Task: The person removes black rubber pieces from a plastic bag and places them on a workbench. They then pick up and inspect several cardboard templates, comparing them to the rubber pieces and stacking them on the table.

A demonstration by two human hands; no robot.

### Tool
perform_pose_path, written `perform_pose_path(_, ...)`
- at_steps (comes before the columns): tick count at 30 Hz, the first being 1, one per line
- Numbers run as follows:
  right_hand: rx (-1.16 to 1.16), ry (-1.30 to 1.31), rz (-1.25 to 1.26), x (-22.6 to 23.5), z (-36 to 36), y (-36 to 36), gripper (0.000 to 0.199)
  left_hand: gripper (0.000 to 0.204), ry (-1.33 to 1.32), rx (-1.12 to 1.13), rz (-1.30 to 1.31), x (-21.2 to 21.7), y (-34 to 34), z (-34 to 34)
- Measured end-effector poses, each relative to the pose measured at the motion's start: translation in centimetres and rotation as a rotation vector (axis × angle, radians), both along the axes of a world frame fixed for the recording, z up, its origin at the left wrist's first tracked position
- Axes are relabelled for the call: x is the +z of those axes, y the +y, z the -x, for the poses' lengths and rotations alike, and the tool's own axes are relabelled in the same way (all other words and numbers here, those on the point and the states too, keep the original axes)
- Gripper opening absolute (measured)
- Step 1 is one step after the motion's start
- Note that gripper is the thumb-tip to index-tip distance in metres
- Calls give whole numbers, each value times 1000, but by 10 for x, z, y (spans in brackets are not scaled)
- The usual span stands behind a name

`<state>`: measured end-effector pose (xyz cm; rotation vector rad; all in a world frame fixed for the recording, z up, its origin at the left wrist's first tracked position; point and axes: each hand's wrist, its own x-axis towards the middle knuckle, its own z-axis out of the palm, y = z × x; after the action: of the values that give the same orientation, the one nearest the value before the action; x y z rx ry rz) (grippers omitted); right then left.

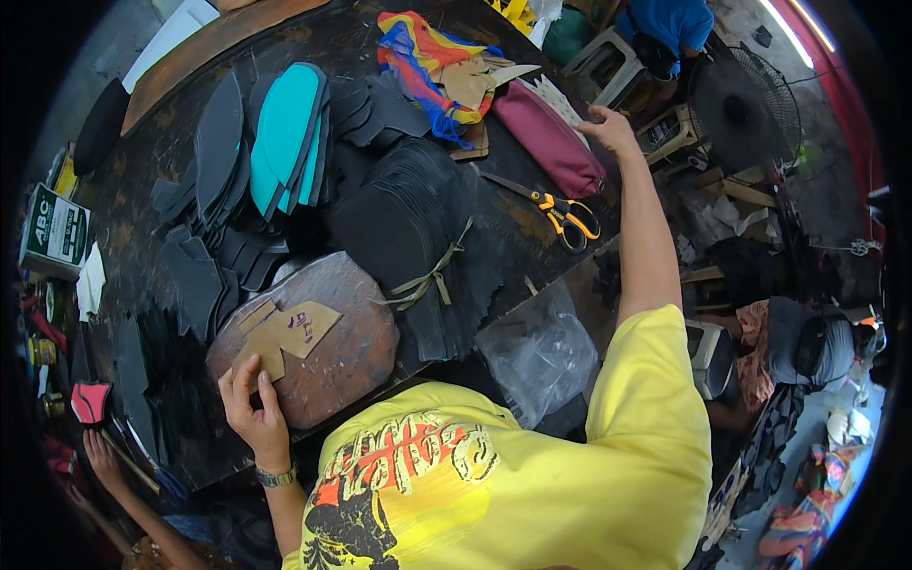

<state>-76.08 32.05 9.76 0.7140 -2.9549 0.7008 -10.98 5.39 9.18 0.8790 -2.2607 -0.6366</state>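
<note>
A brown cardboard pattern piece (313,323) with handwriting lies on a reddish-brown slab (347,380) at the table's near edge. The fingers of my left hand (255,413) close on its lower corner. Far to the right, my right hand (608,133) reaches out with its fingers apart, close to a maroon zip pouch (546,138) and a white dotted strip (560,103) behind it. Nothing shows in that hand. Scissors (560,214) with orange and black handles lie nearer me than the pouch. Beside the slab stands a thick stack of black pieces (404,223) tied with a strip.
Teal cut pieces (285,133) and several black stacks cover the table's left half. A multicoloured mesh bag (432,62) lies at the back. Clear plastic (541,351) hangs by the near edge. Another person's hand (103,461) is at lower left; a fan (746,109) stands right.
</note>
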Motion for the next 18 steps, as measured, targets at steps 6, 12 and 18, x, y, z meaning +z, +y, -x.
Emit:
perform_pose_path(6, -55, -4, -250, -13, 19, -17, 95, 20, -35, 13, 98, -5, 1, 0)
perform_pose_path(12, -16, -219, -158, -5, 29, -39, 72, 21, -43, 87, 32, -5, 1, 4)
perform_pose_path(18, -59, -306, -126, -7, 33, -55, 69, 21, -91, 83, 70, -4, 0, 3)
